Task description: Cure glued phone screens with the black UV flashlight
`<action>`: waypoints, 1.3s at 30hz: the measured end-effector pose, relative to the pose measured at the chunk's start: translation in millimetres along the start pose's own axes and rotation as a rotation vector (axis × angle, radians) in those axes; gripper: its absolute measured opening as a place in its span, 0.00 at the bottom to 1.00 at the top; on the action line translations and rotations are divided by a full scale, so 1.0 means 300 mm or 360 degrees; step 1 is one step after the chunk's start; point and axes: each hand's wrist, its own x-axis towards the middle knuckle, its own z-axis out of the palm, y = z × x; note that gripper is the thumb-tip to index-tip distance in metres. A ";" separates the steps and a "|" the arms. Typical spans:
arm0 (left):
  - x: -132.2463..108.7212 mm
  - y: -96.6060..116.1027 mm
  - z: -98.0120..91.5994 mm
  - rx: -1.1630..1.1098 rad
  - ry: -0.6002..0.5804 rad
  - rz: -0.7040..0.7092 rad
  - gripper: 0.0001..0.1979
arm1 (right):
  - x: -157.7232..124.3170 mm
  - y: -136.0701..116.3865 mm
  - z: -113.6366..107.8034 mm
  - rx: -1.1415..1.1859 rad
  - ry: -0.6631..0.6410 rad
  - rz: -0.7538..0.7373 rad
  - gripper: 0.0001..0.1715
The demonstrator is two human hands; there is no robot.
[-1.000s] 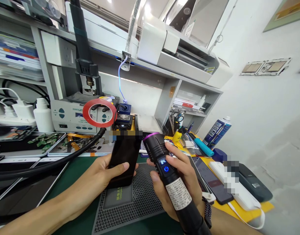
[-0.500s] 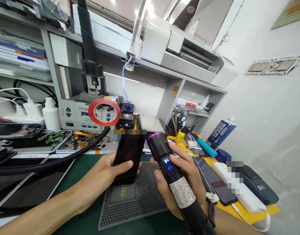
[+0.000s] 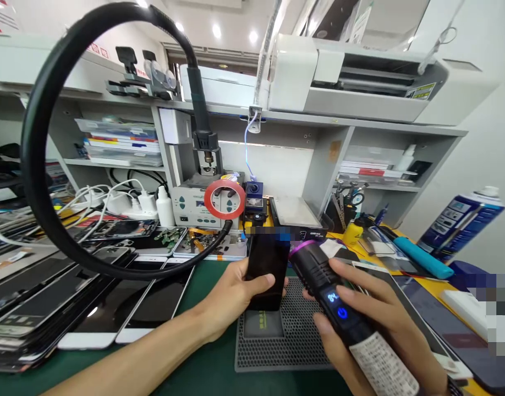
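My left hand [image 3: 231,289] is closed around a dark smartphone [image 3: 265,294], its thumb lying across the black glass. The phone is held up above a grey honeycomb-patterned mat [image 3: 296,352]. My right hand [image 3: 380,297] grips a black flashlight [image 3: 312,267] with a purple rim at its head. On the barrel a small display with the digits 84 and a blue power symbol are lit, and a white printed label sits lower down. The flashlight's head is tilted towards the phone's right side, close to it. Whether the two touch, I cannot tell.
Phone screens [image 3: 91,308] lie stacked at the left. A thick black hose [image 3: 33,137] loops in front of a soldering-type station [image 3: 186,206] with a red tape roll [image 3: 208,203] before it. At the right stand a blue spray can [image 3: 462,220] and more phones.
The head view has turned left, so the bench and both hands appear farther right. More of the hose and the screen stack shows. Both hands keep their hold on phone and flashlight.
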 end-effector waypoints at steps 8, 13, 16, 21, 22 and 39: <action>0.001 -0.008 0.001 0.0059 -0.0068 0.0047 0.13 | -0.040 -0.029 -0.003 -0.0001 -0.0058 0.0071 0.22; 0.001 -0.006 0.006 0.0091 -0.0042 0.0052 0.12 | -0.049 -0.032 -0.009 -0.0066 -0.0094 -0.0001 0.25; 0.002 -0.002 0.010 0.0045 -0.0038 0.0036 0.12 | -0.047 -0.046 -0.006 -0.0036 -0.0064 0.0110 0.23; 0.005 0.004 0.001 -0.0139 0.0080 -0.0015 0.10 | -0.051 -0.040 -0.008 -0.0059 -0.0121 0.0050 0.23; 0.006 0.006 -0.003 -0.0209 0.0106 -0.0035 0.10 | -0.054 -0.035 -0.009 -0.0071 -0.0142 0.0036 0.23; 0.003 0.048 0.004 -0.0469 -0.0064 -0.0035 0.34 | -0.059 -0.051 -0.010 0.0071 -0.0396 0.0019 0.17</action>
